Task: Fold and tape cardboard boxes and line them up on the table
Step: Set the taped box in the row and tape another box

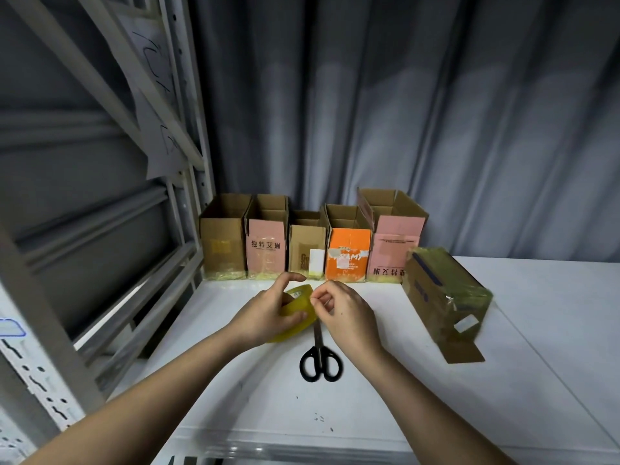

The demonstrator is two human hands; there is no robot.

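Head view is looking down over two bare forearms reaching across the white table [419, 397]. Nearest the person, one pair of black-handled scissors [320, 359] is lying flat, blades pointing away and passing under the hands. Just beyond, the left hand [265, 312] is wrapping around one roll of yellowish tape [297, 312], thumb and fingers curled on its rim, while the right hand [345, 312] is pinching narrowly at the roll's edge, apparently picking at the loose tape end; whether any tape is actually caught between the fingertips is too small to tell.

To the right, one cardboard box [443, 297] is lying on its side, apart from the others, its far end covered in tape and a flap at its near end hanging open. At the back, five boxes [308, 243] are standing side by side against the grey curtain [402, 112], tops open, yellow tape showing along their bottoms. A grey metal rack [100, 162] is filling the left.

By my reading, the work is running well along: five boxes are lined up, the sixth is awaiting finishing and a place in the row.
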